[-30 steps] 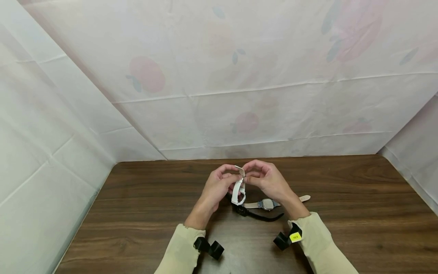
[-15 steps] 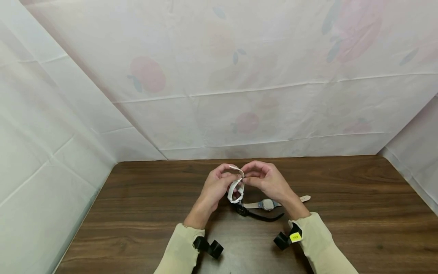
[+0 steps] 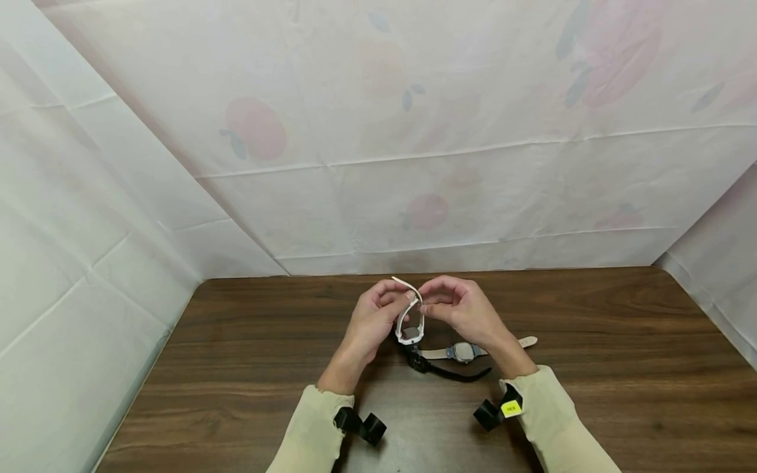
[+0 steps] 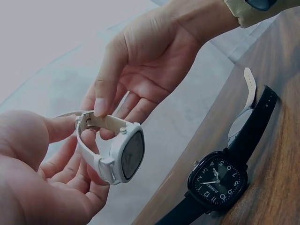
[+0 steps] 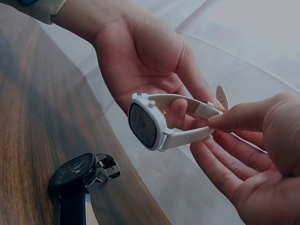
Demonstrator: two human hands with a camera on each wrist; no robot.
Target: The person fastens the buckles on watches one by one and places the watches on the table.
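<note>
Nearest, at about 6 o'clock from the hands, a black watch (image 3: pixel 421 362) lies on the wooden tabletop (image 3: pixel 591 368) with a grey-faced watch (image 3: pixel 463 353) touching it at its 2 o'clock. Above them both hands hold a white watch (image 3: pixel 411 325) clear of the tabletop. The left hand (image 3: pixel 372 315) pinches its strap from 9 o'clock; the right hand (image 3: pixel 458 312) pinches the buckled strap end from 3 o'clock, fingers curled. Beyond, at 12 o'clock, hangs a fruit-printed sheet (image 3: pixel 378 131).
</note>
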